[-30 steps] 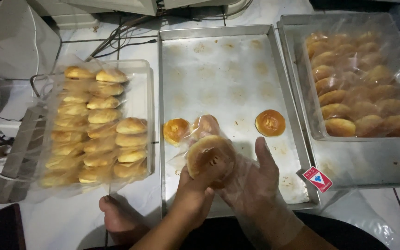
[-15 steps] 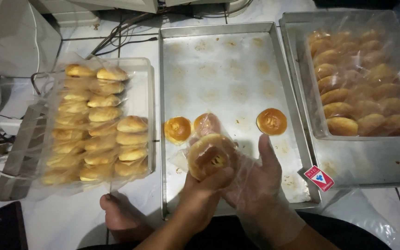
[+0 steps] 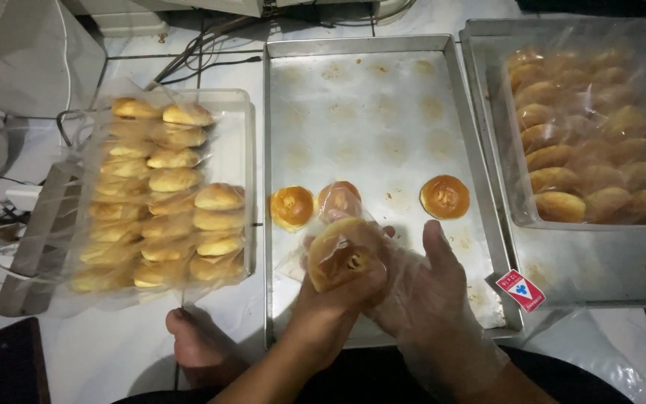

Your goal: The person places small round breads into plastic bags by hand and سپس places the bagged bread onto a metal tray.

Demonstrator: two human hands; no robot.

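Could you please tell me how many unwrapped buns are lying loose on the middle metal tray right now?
3: the left bun, the middle bun partly behind the bun in hand, and the right bun. The hands may hide more.

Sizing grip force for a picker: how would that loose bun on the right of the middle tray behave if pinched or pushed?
The bun looks soft and light, a small puffed round, so a hard pinch would probably dent it. It lies flat on the metal tray, so a push likely slides it rather than rolls it. Its glossy top may be slightly greasy.
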